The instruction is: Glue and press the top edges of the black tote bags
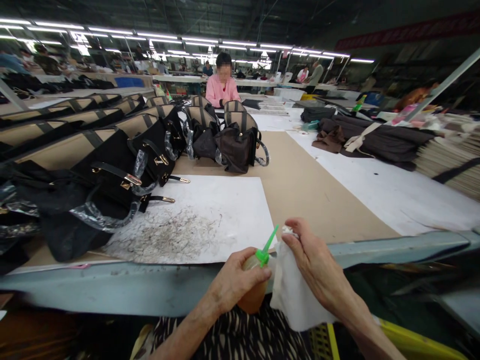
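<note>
My left hand (pixel 240 276) is wrapped round a squeeze bottle (pixel 253 301) of amber liquid, just in front of the table edge. Its green nozzle (pixel 265 250) points up and to the right. Close by on the right, my right hand (pixel 313 257) pinches a white cloth (pixel 294 295) between thumb and fingers near its top. The cloth hangs down beside the bottle. Beyond my hands, a white sheet (pixel 240 210) lies on the table, its left part covered with dark smudges and scraps.
Black handbags (pixel 112 155) with plastic-wrapped handles crowd the table's left side. A stack of dark fabric (pixel 367 137) lies at right, near piled pale sheets (pixel 455 160). A person in pink (pixel 222 90) sits across the table. A yellow crate (pixel 324 340) stands below me.
</note>
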Tool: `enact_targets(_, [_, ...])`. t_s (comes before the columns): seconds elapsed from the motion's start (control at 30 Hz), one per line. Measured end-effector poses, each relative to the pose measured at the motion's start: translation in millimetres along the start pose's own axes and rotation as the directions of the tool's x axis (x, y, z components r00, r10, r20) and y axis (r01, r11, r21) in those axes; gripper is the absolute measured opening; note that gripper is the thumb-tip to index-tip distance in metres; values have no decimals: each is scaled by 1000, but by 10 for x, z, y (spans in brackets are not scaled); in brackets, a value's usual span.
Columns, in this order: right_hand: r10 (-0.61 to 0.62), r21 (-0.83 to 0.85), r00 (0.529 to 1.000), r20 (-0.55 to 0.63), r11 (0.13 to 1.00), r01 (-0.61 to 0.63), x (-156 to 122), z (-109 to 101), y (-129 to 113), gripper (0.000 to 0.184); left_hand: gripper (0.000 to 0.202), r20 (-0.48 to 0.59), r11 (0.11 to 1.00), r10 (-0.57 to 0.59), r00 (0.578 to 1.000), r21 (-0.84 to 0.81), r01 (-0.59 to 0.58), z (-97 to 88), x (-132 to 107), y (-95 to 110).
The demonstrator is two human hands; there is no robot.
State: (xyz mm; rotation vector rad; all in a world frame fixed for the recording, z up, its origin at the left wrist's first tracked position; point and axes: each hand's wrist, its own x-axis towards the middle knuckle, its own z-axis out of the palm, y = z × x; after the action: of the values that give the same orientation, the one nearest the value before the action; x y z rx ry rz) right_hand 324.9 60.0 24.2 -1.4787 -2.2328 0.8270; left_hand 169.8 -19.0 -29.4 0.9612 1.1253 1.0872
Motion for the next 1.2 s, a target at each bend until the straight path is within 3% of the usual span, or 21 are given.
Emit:
enact_targets(0.13, [-54,-17,998,-40,998,53,-82,15,27,30,25,-40,999,-37,999,33,38,7,-5,-4])
enact_targets(0.27, [-234,-45,970,-63,972,231,-100,32,63,19,24,-75,995,-37,997,90,44,26,-16,-16])
enact_targets(0.4, [-503,-225,858,-107,853,472,-65,78,171,23,23,-116,979,-7,993,203,31,62,-31,4])
enact_targets(0.53, [-641,-397,760,-108,728,559,-57,164,288,28,23,-177,959,18,984,282,34,85,-37,3])
enact_targets(0.63, [-667,-347,742,-67,713,609,-77,236,319,28,23,-213,939,57,976,343,20,82,-38,-17])
enact_targets(0.73, [-656,-233,754,20,730,642,-83,264,322,31,22,-201,927,47,979,374,32,67,-42,-27])
enact_targets(0.87, [-594,16,791,149,801,599,-53,210,322,28,20,-174,924,20,984,380,48,48,-47,-31])
enact_targets(0.93, [-596,80,782,179,801,593,-45,163,328,29,20,-166,932,12,986,358,49,44,-46,-48])
enact_targets(1.03, [-643,7,739,202,756,655,-69,89,329,32,22,-128,957,-27,991,283,63,51,-47,-87])
enact_targets(1.2, [-664,-265,649,372,594,760,-170,-31,254,27,19,-77,975,-77,994,203,91,110,-51,-112])
